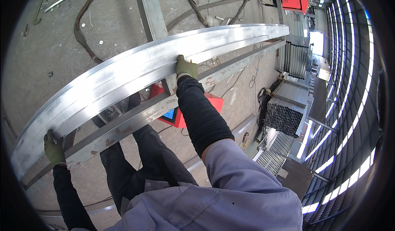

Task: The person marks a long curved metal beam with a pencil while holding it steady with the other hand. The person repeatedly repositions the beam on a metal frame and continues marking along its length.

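A long, shiny metal profile stretches across the view from the lower left to the upper right, its edges bent by the lens. It lies over a painted steel beam frame. My left hand, in a green glove, grips the profile's near edge towards its left end. Farther right, my gloved right hand grips the same near edge around the middle. The fingertips of both hands are partly hidden by the profile or turned away.
A red machine with a blue screen stands beneath the frame by my legs. Cables run over the concrete floor. A crossbar reaches away from me. Stacked metal tubes lie at the right, and a red unit stands far right.
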Available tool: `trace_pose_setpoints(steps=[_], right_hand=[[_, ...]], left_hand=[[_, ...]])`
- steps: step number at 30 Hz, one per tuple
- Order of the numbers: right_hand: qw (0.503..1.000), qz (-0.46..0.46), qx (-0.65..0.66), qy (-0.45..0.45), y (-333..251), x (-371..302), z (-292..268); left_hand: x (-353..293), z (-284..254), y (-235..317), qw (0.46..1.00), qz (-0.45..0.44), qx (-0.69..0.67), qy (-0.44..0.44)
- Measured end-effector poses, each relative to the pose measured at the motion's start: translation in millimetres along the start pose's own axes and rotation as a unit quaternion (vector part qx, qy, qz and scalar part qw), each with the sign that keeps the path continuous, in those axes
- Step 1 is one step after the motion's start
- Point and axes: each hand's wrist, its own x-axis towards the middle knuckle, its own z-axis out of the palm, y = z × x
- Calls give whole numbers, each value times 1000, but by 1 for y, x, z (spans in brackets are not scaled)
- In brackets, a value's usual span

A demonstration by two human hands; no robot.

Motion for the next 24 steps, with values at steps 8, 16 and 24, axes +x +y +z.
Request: trace_pose_setpoints(steps=[8, 16, 24], right_hand=[[1000, -22, 6, 16, 5, 0, 1], [999, -18, 1, 33, 1, -5, -1], [999, -24, -23, 21, 1, -7, -5]], left_hand=[[0, 2, -3, 1000, -2, -1, 8], [0, -3, 1, 1000, 9, -3, -3], [1, 0, -3, 1000, 12, 3, -2]])
